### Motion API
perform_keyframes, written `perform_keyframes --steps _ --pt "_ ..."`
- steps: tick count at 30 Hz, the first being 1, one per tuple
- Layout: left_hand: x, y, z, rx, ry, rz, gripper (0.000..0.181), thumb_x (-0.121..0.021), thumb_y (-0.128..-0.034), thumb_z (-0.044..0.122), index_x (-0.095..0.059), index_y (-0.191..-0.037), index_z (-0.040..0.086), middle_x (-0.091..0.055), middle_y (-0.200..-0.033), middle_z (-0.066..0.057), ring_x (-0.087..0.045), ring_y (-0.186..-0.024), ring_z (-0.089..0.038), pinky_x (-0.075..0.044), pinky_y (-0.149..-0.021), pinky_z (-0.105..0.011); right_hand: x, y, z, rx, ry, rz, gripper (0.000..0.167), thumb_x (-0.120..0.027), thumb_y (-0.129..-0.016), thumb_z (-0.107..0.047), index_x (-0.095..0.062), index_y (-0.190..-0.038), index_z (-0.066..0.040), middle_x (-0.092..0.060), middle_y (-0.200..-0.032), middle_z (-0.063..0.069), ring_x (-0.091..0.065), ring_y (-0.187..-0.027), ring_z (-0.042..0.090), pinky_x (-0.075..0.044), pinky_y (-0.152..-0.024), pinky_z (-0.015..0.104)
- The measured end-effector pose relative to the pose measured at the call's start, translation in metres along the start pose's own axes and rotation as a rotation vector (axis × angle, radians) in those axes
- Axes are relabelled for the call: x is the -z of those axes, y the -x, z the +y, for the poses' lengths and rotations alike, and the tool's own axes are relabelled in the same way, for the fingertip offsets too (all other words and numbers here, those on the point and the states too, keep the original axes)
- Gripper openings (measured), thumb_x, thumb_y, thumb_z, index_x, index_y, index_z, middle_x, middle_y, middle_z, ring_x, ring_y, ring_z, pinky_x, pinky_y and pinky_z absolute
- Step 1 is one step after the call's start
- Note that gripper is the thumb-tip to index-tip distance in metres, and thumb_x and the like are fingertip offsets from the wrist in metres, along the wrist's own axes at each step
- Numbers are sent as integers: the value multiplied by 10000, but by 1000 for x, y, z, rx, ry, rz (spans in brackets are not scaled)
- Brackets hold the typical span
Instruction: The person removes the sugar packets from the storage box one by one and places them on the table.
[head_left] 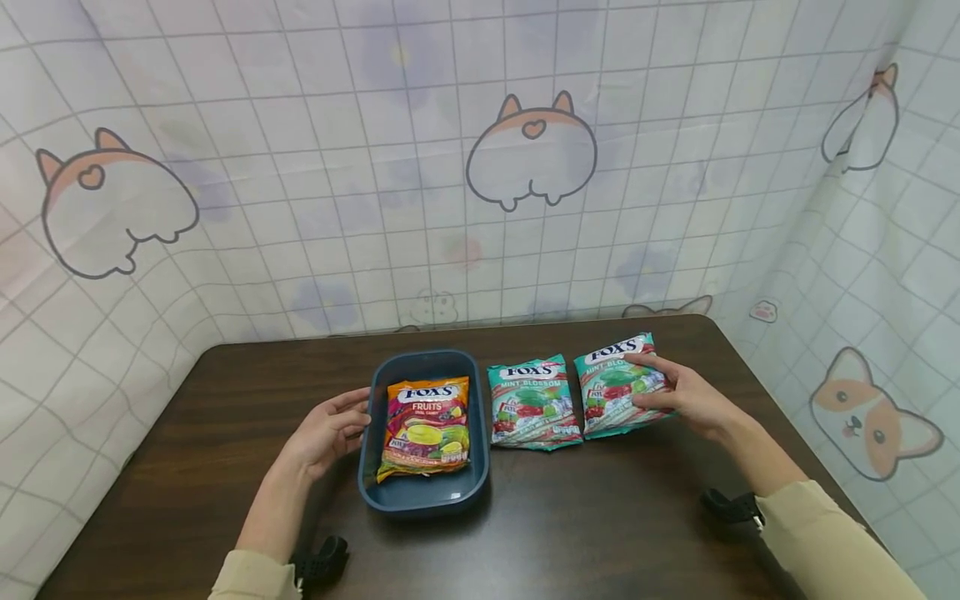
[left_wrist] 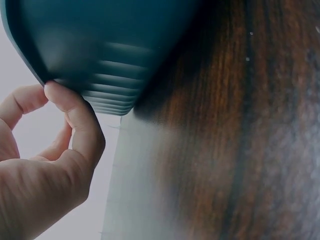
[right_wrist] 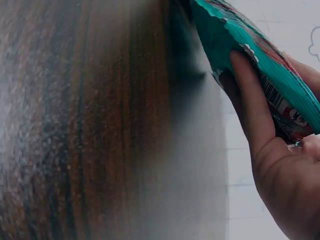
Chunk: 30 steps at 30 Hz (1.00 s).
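Note:
A dark blue plastic bin stands on the table, and an orange bag of Fox's Fruits candy lies inside it. My left hand is at the bin's left side. In the left wrist view its thumb and a finger pinch the rim of the bin. My right hand grips a green bag of Fox's Mint Blossom candy, which looks tilted. The right wrist view shows fingers on both faces of that candy bag. A second Mint Blossom bag lies between it and the bin.
The dark wooden table ends at its back edge near a white gridded curtain with corgi drawings. The curtain also runs along the left and right sides. Black straps with cameras sit on both wrists.

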<state>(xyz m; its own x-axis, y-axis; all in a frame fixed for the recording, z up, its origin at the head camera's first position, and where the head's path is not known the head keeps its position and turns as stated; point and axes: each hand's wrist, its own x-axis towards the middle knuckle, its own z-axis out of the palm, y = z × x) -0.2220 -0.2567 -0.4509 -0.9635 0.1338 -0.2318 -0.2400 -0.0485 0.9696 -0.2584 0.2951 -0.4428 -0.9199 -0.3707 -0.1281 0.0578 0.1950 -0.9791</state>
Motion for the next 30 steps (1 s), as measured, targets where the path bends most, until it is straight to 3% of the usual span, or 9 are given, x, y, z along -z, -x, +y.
perform_keyframes --steps 15,20,27,30 --pt "0 2 1 8 24 6 610 -570 -1019 8 -303 -1565 -44 -613 -1346 -152 -691 -890 -93 -565 -808 -291 -11 -20 5 -21 64 -26 777 -737 -957 -144 -319 -1610 -95 -446 -1463 288 -643 -1050 229 -553 -853 331" --pt "0 2 1 7 34 5 602 -564 -1018 -1 -306 -1560 -51 -645 -1294 -119 -692 -877 -93 -569 -807 -288 -16 -24 5 -31 92 4 741 -732 -961 -142 -348 -1592 -79 -460 -1434 283 -623 -1042 242 -541 -846 326" --pt "1 3 1 6 37 -2 607 -566 -1018 -2 -299 -1561 -53 -649 -1297 -122 -699 -881 -91 -574 -814 -290 -24 -27 7 -37 243 75 682 -710 -988 -262 -389 -1559 -72 -265 -1574 278 -539 -1101 320 -489 -865 365" --pt "0 3 1 7 38 -2 607 -569 -1020 4 -300 -1562 -50 -637 -1317 -135 -702 -904 -99 -573 -816 -292 -26 -27 6 -17 318 105 649 -690 -1002 -278 -403 -1538 -49 -280 -1567 290 -521 -1098 342 -466 -863 396"
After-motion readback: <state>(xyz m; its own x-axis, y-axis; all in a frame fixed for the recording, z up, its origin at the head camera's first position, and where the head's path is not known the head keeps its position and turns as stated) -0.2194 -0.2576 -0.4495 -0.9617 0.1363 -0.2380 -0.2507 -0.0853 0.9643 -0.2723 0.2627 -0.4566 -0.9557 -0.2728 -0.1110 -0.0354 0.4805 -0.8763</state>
